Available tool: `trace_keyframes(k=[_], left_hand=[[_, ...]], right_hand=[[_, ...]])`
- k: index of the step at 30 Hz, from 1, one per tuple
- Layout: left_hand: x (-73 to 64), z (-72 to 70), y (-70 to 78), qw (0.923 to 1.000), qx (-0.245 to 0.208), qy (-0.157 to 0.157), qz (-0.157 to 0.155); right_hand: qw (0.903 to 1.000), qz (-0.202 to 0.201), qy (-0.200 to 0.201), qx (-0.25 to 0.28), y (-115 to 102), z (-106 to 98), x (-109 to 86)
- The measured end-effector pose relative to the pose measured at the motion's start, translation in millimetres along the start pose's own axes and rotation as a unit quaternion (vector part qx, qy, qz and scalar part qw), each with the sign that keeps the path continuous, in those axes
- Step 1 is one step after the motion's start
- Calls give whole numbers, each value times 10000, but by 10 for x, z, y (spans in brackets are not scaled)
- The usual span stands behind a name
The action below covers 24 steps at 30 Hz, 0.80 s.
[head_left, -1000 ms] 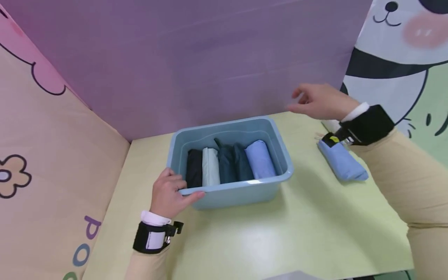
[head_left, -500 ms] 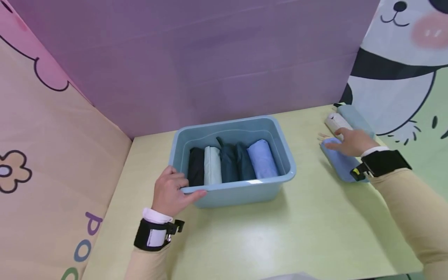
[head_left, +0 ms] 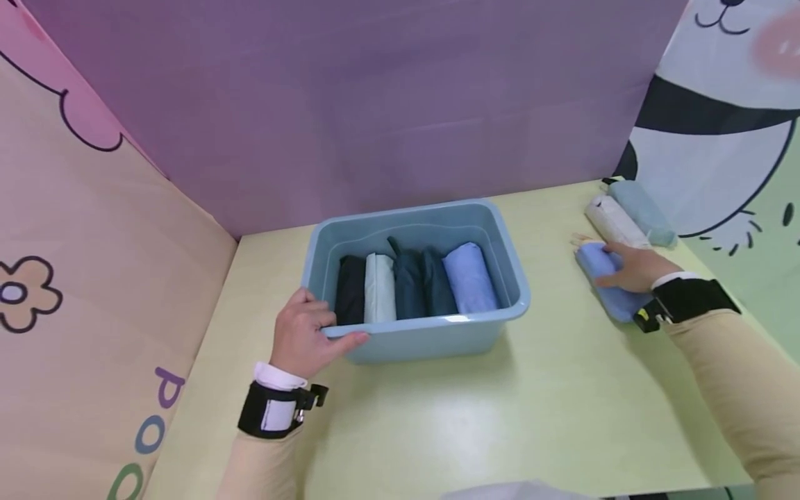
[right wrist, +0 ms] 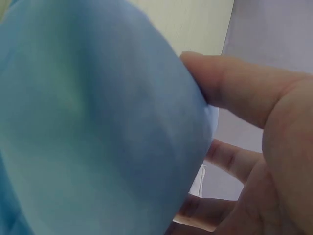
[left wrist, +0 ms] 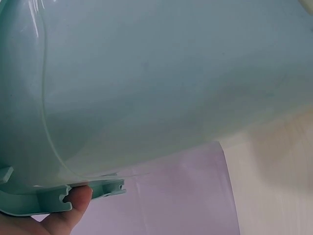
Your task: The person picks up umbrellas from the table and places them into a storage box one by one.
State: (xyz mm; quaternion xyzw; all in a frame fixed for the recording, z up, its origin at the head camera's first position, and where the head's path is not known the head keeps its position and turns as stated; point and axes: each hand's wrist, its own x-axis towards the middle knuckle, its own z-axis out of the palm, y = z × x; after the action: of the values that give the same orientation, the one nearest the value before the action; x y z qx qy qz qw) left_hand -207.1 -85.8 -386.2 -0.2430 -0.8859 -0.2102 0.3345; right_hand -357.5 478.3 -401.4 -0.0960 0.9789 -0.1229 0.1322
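Observation:
My left hand (head_left: pixel 304 335) grips the near-left corner of a blue-grey plastic storage bin (head_left: pixel 425 338), thumb outside along the rim and fingers over it. In the left wrist view a fingertip shows under the bin's rim (left wrist: pixel 44 201). Over at the right, my right hand (head_left: pixel 640 269) holds a rolled blue fabric bundle (head_left: pixel 596 262) lying on the table, with thin cord-like ends at its far tip. The right wrist view has thumb and fingers at opposite sides of the puffy blue fabric (right wrist: pixel 112 117). Part of the bundle is hidden under the hand.
Inside the bin stand a black roll (head_left: pixel 351 290), a pale roll (head_left: pixel 379 288), dark green rolls (head_left: pixel 409 285) and a blue roll (head_left: pixel 471 278). Beyond the right hand lie a white roll (head_left: pixel 615 221) and a pale teal roll (head_left: pixel 644 212). A purple wall (head_left: pixel 375 118) closes the back.
My right hand has come down from above the table's back right onto the blue bundle and taken hold of it. The left hand keeps its grip on the bin.

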Motion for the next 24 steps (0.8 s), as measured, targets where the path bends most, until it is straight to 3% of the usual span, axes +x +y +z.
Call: trace_keyframes(k=[11,24], left_hand=[[-3,-6,-16,10000,33,-37,11],[-4,-5,-10,10000,20,-12,40]], right_hand=[[9999,-45,41,-104,-139,-48,-68],[9999,-31,112,-24,7,26,122]])
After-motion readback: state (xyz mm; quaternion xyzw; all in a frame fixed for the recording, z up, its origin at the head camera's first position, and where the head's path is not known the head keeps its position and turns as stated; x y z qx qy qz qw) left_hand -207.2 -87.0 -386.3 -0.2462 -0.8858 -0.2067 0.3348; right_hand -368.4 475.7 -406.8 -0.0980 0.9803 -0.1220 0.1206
